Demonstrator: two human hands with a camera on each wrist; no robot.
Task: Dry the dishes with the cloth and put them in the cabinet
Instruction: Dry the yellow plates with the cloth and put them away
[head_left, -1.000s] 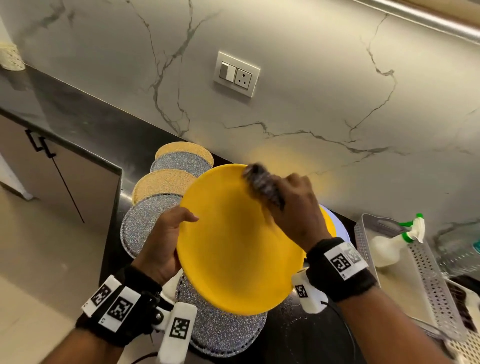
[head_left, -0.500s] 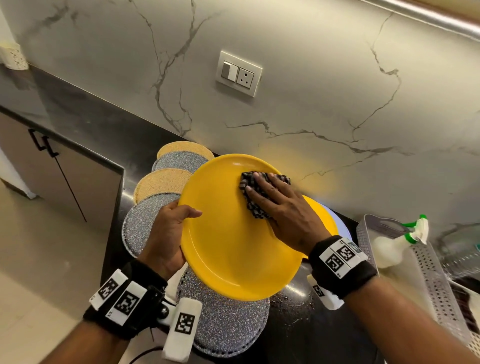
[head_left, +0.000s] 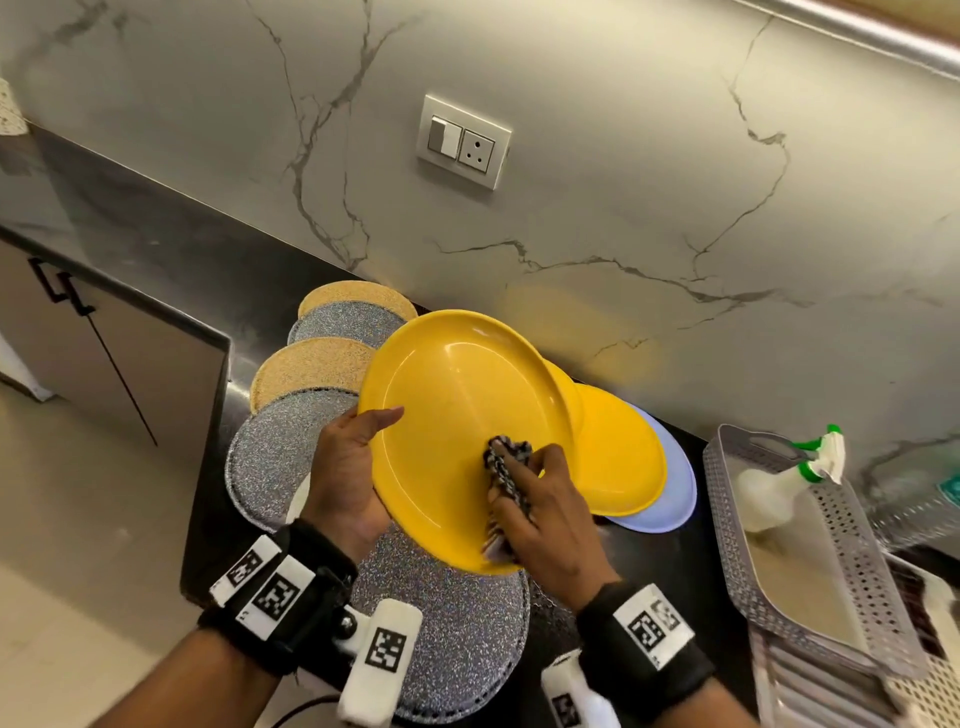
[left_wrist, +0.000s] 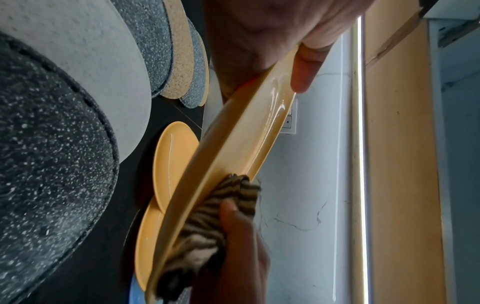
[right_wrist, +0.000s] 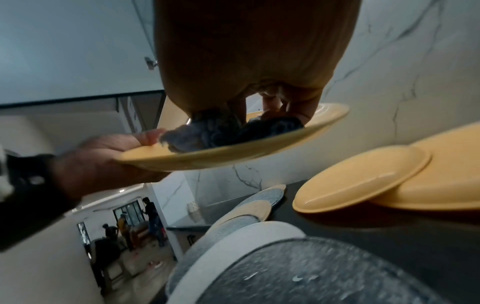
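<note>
The checked cloth (head_left: 506, 483) has travelled from the far upper part of the yellow plate (head_left: 457, 415) down to its near lower edge in the past half second, the right hand (head_left: 550, 514) dragging it toward the person. That hand's fingers curl round the bunched cloth and press it into the plate's well; the left hand (head_left: 348, 478) grips the opposite rim, thumb (head_left: 382, 415) hooked over the top and fingers underneath, holding the plate tilted above the speckled mats (head_left: 457, 639) on the dark counter (head_left: 665, 561). The plate's long axis runs from the near right to the far left, so the unwiped stretch appears to lie up and away from the cloth, toward the wall. More yellow plates (head_left: 623, 457) and a pale blue one (head_left: 675, 499) wait just beyond, touching each other in an overlapping stack.
</note>
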